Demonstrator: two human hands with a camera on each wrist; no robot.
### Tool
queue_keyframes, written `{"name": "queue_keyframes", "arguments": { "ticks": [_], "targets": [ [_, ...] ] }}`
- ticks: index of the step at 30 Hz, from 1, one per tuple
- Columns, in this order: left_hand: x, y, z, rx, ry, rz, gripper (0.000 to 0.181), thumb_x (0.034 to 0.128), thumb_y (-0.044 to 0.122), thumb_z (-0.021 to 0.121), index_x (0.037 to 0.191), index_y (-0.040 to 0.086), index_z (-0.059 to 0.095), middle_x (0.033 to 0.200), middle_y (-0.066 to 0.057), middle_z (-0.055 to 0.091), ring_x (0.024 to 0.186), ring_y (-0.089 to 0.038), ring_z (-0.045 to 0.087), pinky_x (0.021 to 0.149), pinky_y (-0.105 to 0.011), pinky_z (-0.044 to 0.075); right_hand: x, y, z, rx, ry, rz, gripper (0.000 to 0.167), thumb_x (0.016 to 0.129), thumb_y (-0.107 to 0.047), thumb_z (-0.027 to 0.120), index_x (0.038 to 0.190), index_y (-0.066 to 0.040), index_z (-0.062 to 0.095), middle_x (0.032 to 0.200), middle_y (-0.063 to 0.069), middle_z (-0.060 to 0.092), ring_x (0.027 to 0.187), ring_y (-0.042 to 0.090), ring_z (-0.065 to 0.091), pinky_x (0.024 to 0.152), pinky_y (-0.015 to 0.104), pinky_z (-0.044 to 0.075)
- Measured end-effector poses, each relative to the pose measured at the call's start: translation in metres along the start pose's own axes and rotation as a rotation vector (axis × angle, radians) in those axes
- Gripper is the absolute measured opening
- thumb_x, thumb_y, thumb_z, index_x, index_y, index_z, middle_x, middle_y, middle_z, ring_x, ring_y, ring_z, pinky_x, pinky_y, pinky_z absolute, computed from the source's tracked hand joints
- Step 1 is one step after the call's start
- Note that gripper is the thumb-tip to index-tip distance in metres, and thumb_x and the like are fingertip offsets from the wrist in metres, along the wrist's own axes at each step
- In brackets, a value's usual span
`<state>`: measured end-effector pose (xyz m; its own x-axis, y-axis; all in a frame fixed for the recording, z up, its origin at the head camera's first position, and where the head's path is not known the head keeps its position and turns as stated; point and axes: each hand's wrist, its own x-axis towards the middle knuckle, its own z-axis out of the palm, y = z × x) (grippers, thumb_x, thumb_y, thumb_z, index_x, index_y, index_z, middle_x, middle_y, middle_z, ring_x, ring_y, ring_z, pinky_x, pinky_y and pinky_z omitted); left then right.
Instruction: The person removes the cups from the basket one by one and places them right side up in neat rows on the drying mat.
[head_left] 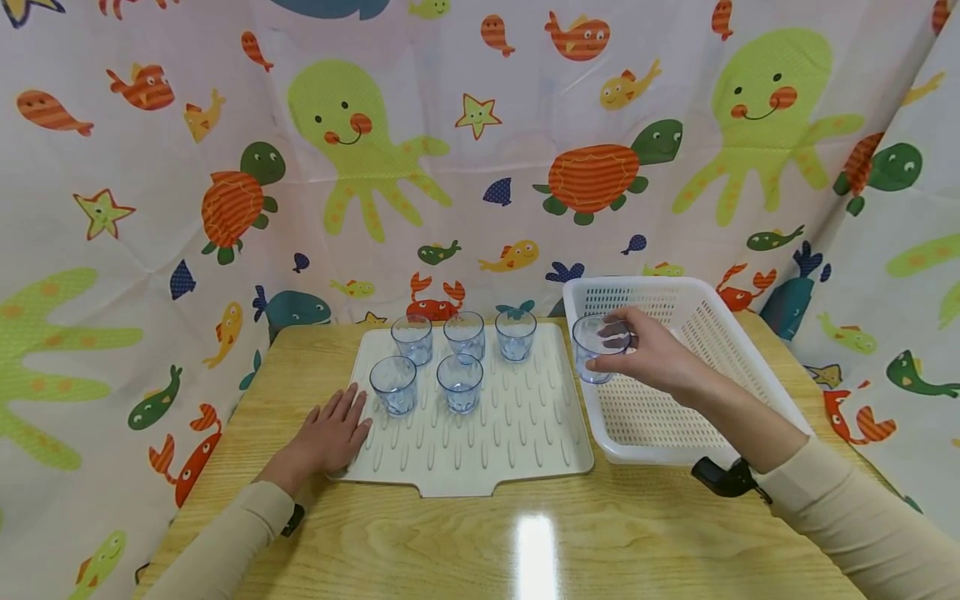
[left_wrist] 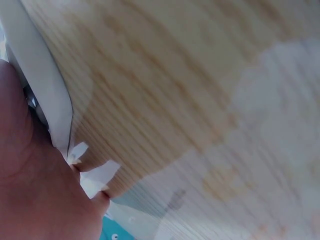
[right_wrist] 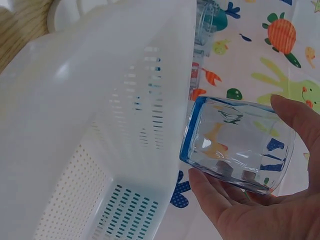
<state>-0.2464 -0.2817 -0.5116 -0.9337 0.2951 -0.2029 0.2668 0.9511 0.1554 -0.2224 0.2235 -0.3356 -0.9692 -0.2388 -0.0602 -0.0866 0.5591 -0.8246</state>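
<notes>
My right hand (head_left: 656, 354) grips a clear bluish glass (head_left: 592, 354) by its side, thumb on one side and fingers on the other. In the right wrist view the glass (right_wrist: 235, 145) is held just beside the basket's wall. Several similar glasses stand upright on a white ridged drying tray (head_left: 517, 442); one glass (head_left: 516, 337) is at the back, nearest the held one. My left hand (head_left: 330, 433) lies flat with fingers spread at the tray's left edge. The left wrist view shows part of that hand (left_wrist: 45, 195) beside the tray's edge (left_wrist: 50, 85).
A white perforated plastic basket (head_left: 611, 446) stands right of the tray, under my right forearm. Both sit on a wooden table (head_left: 420, 542). A curtain (head_left: 480, 175) printed with sea animals hangs behind the table and along its sides.
</notes>
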Motion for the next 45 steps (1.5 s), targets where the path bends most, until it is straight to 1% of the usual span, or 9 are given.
{"name": "queue_keyframes", "arguments": {
  "ticks": [7,12,15,19,23,28,33,39,45],
  "targets": [
    [-0.001,0.003,-0.002,-0.008,-0.004,-0.003,0.073,0.1094,0.049,0.030,0.163,0.002,0.015,0.171,-0.021,0.005,0.155,-0.046,0.007,0.118,-0.072,0.008,-0.002,-0.007,0.009,0.032,-0.015,-0.030,0.078,0.086,-0.024,0.083,0.144,0.004,0.040,0.139,0.024,0.053,0.128,0.041,0.055,0.102,0.054,0.050],
    [-0.004,0.007,-0.007,-0.012,-0.020,-0.006,0.074,0.1092,0.050,0.029,0.164,0.002,0.015,0.171,-0.021,0.004,0.155,-0.046,0.005,0.118,-0.071,0.006,-0.003,-0.011,0.018,0.059,-0.033,-0.047,0.077,0.086,-0.022,0.084,0.144,0.004,0.040,0.139,0.024,0.053,0.129,0.041,0.054,0.101,0.053,0.051],
    [-0.006,0.008,-0.008,-0.018,-0.016,-0.002,0.073,0.1094,0.048,0.029,0.163,0.002,0.014,0.171,-0.021,0.005,0.155,-0.046,0.005,0.118,-0.071,0.006,-0.004,-0.014,0.024,0.073,-0.043,-0.048,0.079,0.086,-0.022,0.084,0.146,0.004,0.039,0.141,0.024,0.052,0.130,0.041,0.053,0.102,0.052,0.051],
    [-0.006,0.006,-0.006,-0.013,0.003,0.004,0.071,0.1102,0.047,0.028,0.163,0.001,0.016,0.170,-0.022,0.007,0.155,-0.046,0.008,0.118,-0.072,0.009,-0.003,-0.018,0.032,0.084,-0.062,-0.041,0.080,0.085,-0.024,0.084,0.146,0.001,0.038,0.142,0.022,0.051,0.132,0.040,0.052,0.103,0.052,0.050],
    [-0.005,0.003,-0.003,-0.011,0.009,0.008,0.072,0.1100,0.050,0.026,0.163,0.001,0.017,0.170,-0.022,0.007,0.155,-0.046,0.008,0.118,-0.072,0.009,-0.003,-0.021,0.040,0.089,-0.080,-0.045,0.076,0.086,-0.025,0.084,0.143,-0.001,0.041,0.142,0.020,0.052,0.132,0.039,0.052,0.102,0.051,0.051],
    [-0.003,0.002,-0.002,-0.012,0.001,0.003,0.074,0.1097,0.051,0.025,0.163,0.001,0.016,0.170,-0.022,0.007,0.155,-0.046,0.008,0.118,-0.072,0.009,-0.003,-0.023,0.048,0.087,-0.094,-0.053,0.076,0.086,-0.025,0.083,0.144,-0.001,0.041,0.143,0.021,0.053,0.133,0.041,0.052,0.103,0.051,0.051],
    [-0.004,0.005,-0.005,-0.005,0.000,0.008,0.073,0.1099,0.051,0.025,0.163,0.001,0.016,0.170,-0.022,0.007,0.155,-0.046,0.008,0.118,-0.072,0.009,-0.002,-0.021,0.054,0.086,-0.095,-0.048,0.076,0.086,-0.024,0.083,0.145,0.000,0.041,0.143,0.021,0.054,0.133,0.042,0.052,0.103,0.053,0.050],
    [-0.004,0.007,-0.008,-0.021,-0.004,0.009,0.072,0.1100,0.048,0.029,0.163,0.000,0.016,0.170,-0.022,0.007,0.155,-0.046,0.008,0.118,-0.072,0.009,-0.001,-0.021,0.060,0.074,-0.094,-0.044,0.078,0.086,-0.025,0.083,0.146,0.000,0.040,0.144,0.021,0.054,0.133,0.042,0.052,0.103,0.053,0.050],
    [0.000,0.003,-0.004,-0.017,-0.028,-0.004,0.073,0.1097,0.050,0.027,0.164,0.003,0.012,0.171,-0.020,0.003,0.156,-0.045,0.005,0.119,-0.071,0.007,-0.001,-0.025,0.071,0.072,-0.095,-0.055,0.079,0.086,-0.024,0.083,0.147,-0.001,0.040,0.145,0.021,0.053,0.133,0.042,0.051,0.102,0.053,0.051]
  ]
}}
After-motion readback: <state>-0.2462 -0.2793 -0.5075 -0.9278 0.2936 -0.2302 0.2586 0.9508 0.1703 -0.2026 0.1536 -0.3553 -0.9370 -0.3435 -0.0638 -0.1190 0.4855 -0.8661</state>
